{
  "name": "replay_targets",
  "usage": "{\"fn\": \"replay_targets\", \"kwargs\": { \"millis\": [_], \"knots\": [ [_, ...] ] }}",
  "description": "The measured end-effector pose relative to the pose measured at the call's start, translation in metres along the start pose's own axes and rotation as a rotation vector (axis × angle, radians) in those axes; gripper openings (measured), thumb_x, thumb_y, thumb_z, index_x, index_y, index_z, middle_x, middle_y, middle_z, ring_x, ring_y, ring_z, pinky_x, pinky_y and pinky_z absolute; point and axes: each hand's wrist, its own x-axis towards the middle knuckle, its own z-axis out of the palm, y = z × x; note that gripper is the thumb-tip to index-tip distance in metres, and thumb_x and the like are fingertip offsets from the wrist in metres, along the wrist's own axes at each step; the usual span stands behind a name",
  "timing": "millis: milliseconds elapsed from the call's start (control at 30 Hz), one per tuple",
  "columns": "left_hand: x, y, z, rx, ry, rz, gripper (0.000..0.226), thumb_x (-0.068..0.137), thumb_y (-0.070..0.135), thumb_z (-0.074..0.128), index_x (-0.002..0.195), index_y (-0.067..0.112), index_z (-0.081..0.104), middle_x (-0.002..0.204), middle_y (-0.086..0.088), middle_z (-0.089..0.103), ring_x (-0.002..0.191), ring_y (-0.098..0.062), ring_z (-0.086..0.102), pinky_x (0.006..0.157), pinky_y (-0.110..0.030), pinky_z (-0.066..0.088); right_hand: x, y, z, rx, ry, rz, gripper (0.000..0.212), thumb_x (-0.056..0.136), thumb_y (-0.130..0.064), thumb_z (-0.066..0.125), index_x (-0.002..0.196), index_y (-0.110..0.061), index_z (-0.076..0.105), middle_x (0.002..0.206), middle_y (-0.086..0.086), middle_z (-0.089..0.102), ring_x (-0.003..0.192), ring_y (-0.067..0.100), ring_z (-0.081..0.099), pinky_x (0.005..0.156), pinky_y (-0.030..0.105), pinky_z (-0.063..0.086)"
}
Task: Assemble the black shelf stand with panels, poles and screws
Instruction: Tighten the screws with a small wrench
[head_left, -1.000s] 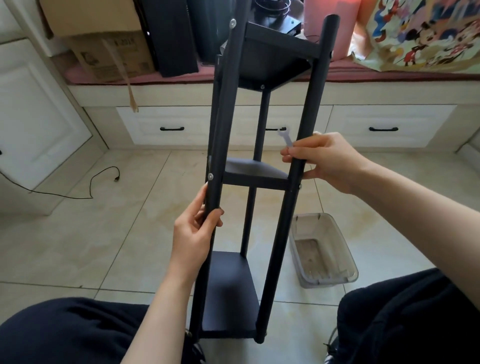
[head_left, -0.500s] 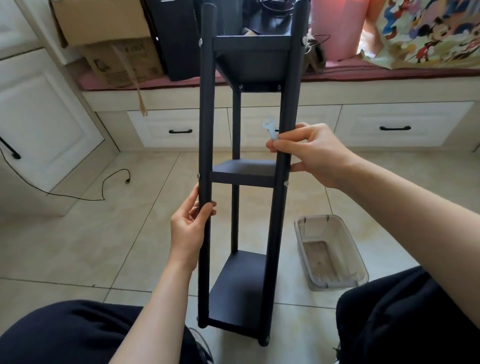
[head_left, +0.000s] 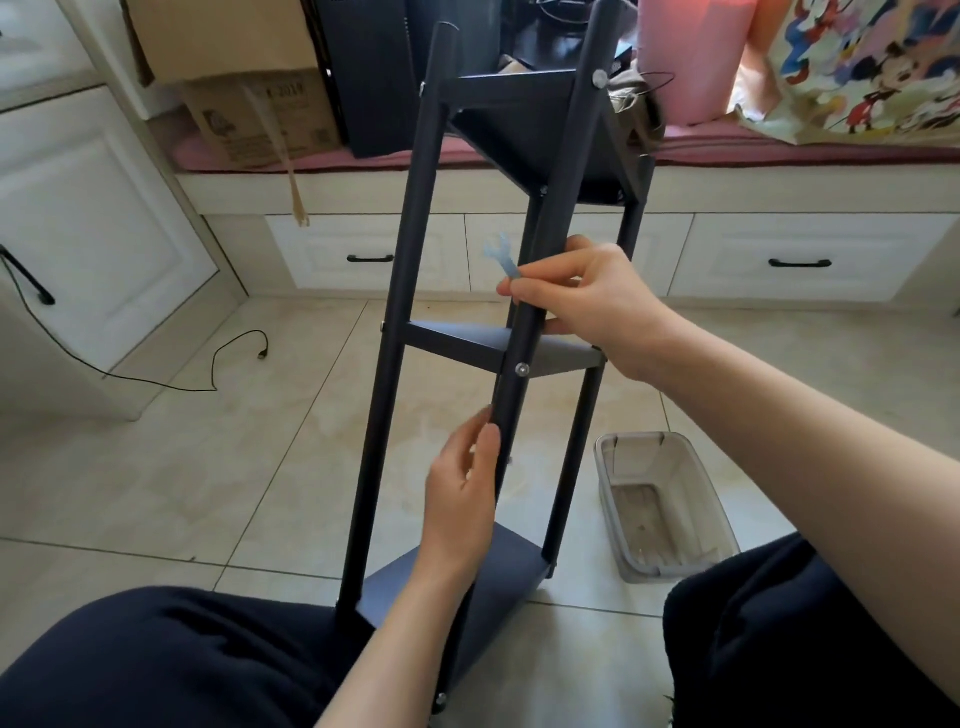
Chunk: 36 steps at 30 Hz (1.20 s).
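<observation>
Head view: the black shelf stand (head_left: 457, 343) is standing upright on the tiled floor (head_left: 156, 467) between the person's knees, filling the centre of the frame from 6 o'clock up to 12 o'clock. Its three panels are sitting between four poles, with silver screw heads showing on the near pole (head_left: 540, 270).

The right hand (head_left: 587, 296) is reaching in from 4 o'clock, forearm stretched across the lower right, its fingers (head_left: 540, 296) curling round the near pole just above the middle panel (head_left: 452, 343). The same hand is also pinching a small pale blue wrench (head_left: 500, 258), whose forked end is sticking up toward 11 o'clock.

The left hand (head_left: 462, 499) is rising from 6 o'clock, wrist straight, thumb and fingertips lightly closing on the same pole below the middle panel.

A clear plastic tub (head_left: 665, 504) is sitting on the floor at 4 o'clock, just beside the stand. White drawers (head_left: 779, 260) are running along the back.
</observation>
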Motion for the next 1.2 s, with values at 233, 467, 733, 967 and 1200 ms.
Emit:
{"fn": "replay_targets", "kwargs": {
  "millis": [233, 467, 733, 967, 1200],
  "knots": [
    [-0.011, -0.001, 0.007, -0.075, 0.024, 0.034, 0.012, 0.105, 0.028, 0.046, 0.108, 0.024, 0.058, 0.071, -0.006, 0.054, 0.055, -0.018, 0.045, 0.047, -0.028, 0.042, 0.0, -0.007, -0.001, 0.056, 0.003, -0.023, 0.009, 0.092, -0.022, 0.068, 0.092, -0.021, 0.077, 0.11, 0.008, 0.068, 0.101, 0.021, 0.067, 0.08, 0.027, 0.06],
    [-0.012, -0.01, 0.007, -0.102, 0.072, 0.084, 0.01, 0.099, 0.03, 0.06, 0.107, 0.034, 0.059, 0.066, 0.008, 0.056, 0.055, -0.013, 0.045, 0.052, -0.029, 0.039, -0.002, -0.013, 0.004, 0.071, -0.066, -0.025, 0.014, 0.093, -0.023, 0.066, 0.101, -0.018, 0.076, 0.104, -0.003, 0.072, 0.104, 0.014, 0.067, 0.085, 0.024, 0.058],
    [-0.011, -0.016, 0.016, -0.063, 0.145, 0.11, 0.022, 0.093, 0.044, 0.059, 0.111, 0.031, 0.059, 0.063, 0.01, 0.052, 0.056, -0.013, 0.045, 0.053, -0.033, 0.04, -0.007, -0.013, -0.003, 0.16, -0.109, 0.027, 0.013, 0.094, -0.022, 0.064, 0.099, -0.02, 0.076, 0.109, -0.003, 0.073, 0.112, 0.013, 0.065, 0.098, 0.036, 0.054],
    [-0.006, -0.015, 0.017, -0.038, 0.142, 0.112, 0.025, 0.097, 0.038, 0.056, 0.118, 0.026, 0.059, 0.069, 0.018, 0.058, 0.06, -0.008, 0.051, 0.056, -0.023, 0.043, -0.026, 0.01, -0.026, 0.112, 0.028, 0.119, 0.012, 0.093, -0.023, 0.065, 0.1, -0.019, 0.074, 0.116, -0.001, 0.067, 0.107, 0.013, 0.063, 0.082, 0.026, 0.059],
    [-0.004, -0.017, 0.018, -0.001, 0.16, 0.13, 0.027, 0.097, 0.045, 0.052, 0.118, 0.03, 0.058, 0.072, 0.017, 0.057, 0.065, -0.013, 0.054, 0.059, -0.033, 0.048, -0.061, 0.049, -0.021, -0.057, 0.084, 0.242, 0.016, 0.092, -0.023, 0.067, 0.1, -0.015, 0.076, 0.095, 0.002, 0.071, 0.081, 0.013, 0.061, 0.071, 0.026, 0.055]
  ]
}}
